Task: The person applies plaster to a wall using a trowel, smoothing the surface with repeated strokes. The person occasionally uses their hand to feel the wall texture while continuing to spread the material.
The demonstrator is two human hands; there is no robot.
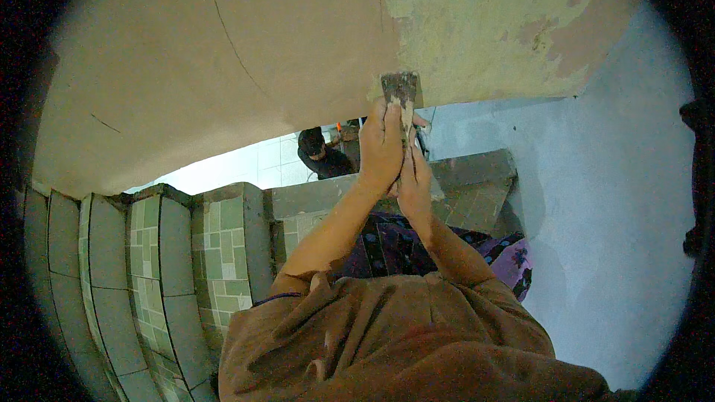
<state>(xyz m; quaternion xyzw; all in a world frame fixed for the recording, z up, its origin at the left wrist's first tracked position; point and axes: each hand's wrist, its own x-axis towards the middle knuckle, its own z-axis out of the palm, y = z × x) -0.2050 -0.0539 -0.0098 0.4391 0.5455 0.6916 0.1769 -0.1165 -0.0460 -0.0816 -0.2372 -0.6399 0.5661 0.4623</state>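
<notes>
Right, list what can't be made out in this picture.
All in the head view:
Handle of the scraper: mostly covered by the left hand and right hand.
Grip of the right hand's fingers: partly behind the left hand.
Person below: lower body hidden by the stair ledge.
Orange item beside that person: too small to identify.
Patterned cloth: partly covered by the brown shirt.
Stairs: cut off by the dark fisheye rim, lower left.

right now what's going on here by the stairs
A person in a brown top holds a flat, smeared blade in the left hand, the right hand close beside it, its grip partly hidden. The blade shows in front of a tan surface partly covered by a pale yellowish coating; contact is unclear. Another person in dark clothing is beyond the hands.
</notes>
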